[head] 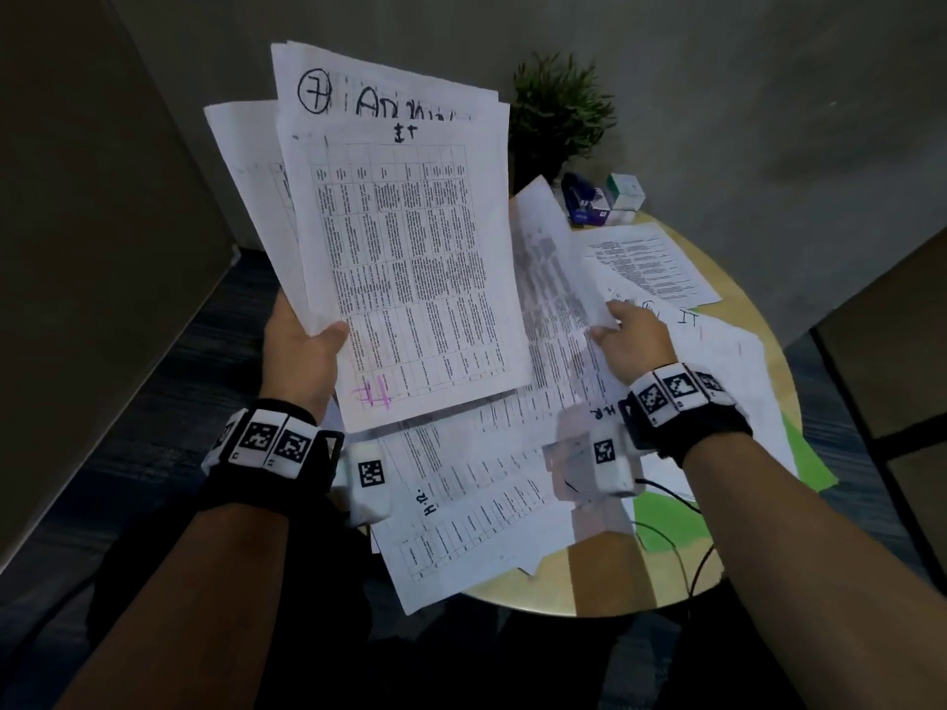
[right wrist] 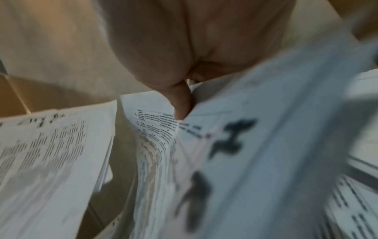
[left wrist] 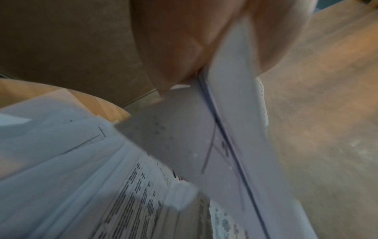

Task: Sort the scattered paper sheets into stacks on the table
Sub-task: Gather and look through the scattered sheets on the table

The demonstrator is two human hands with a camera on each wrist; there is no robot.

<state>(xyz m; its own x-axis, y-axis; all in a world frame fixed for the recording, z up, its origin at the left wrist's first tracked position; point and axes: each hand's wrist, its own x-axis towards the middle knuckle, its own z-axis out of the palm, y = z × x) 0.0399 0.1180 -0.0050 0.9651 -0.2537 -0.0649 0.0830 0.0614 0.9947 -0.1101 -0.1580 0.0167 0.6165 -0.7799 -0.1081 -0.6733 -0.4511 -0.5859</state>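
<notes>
My left hand [head: 307,345] grips a fanned bundle of printed sheets [head: 405,258] upright above the table's left side; the front sheet shows a table marked "IT" and a pink scrawl. In the left wrist view the thumb [left wrist: 272,48] and fingers clamp the bundle's lower edge [left wrist: 231,103]. My right hand [head: 633,333] pinches the edge of one curled printed sheet [head: 551,279] lifted from the pile. The right wrist view shows its thumb [right wrist: 182,103] pressed on that sheet [right wrist: 155,139]. More loose sheets [head: 487,504], some marked "H.R.", lie on the round wooden table [head: 599,581].
At the table's far edge stand a small green potted plant [head: 558,115], a dark stapler [head: 581,199] and small boxes [head: 625,192]. A printed sheet [head: 651,263] lies at the far right. Green paper [head: 671,525] peeks from under the pile. Dark carpet surrounds the table.
</notes>
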